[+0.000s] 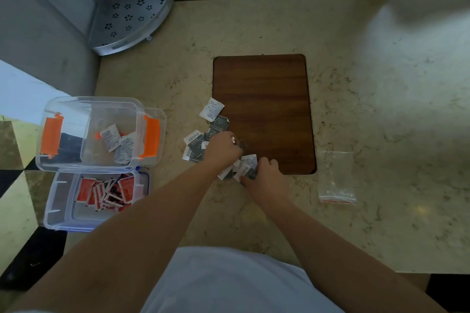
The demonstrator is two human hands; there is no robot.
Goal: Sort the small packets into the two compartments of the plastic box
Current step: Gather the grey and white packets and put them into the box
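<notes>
A loose pile of small dark and white packets [201, 145] lies on the counter at the left edge of a brown wooden board [264, 109]. My left hand [221, 148] reaches into the pile with its fingers curled down onto the packets. My right hand [264, 173] sits just right of it and grips a few packets [245, 169] near the board's near corner. At the left stands a clear box with orange latches [63, 160], holding a few white packets [117, 142]. Below it a clear box with blue trim [58, 216] holds several red packets [106, 192].
A clear zip bag [335, 178] lies on the counter to the right of the board. A grey perforated corner shelf [127, 18] stands at the back left against the wall. The counter's left edge drops to a tiled floor [15, 185].
</notes>
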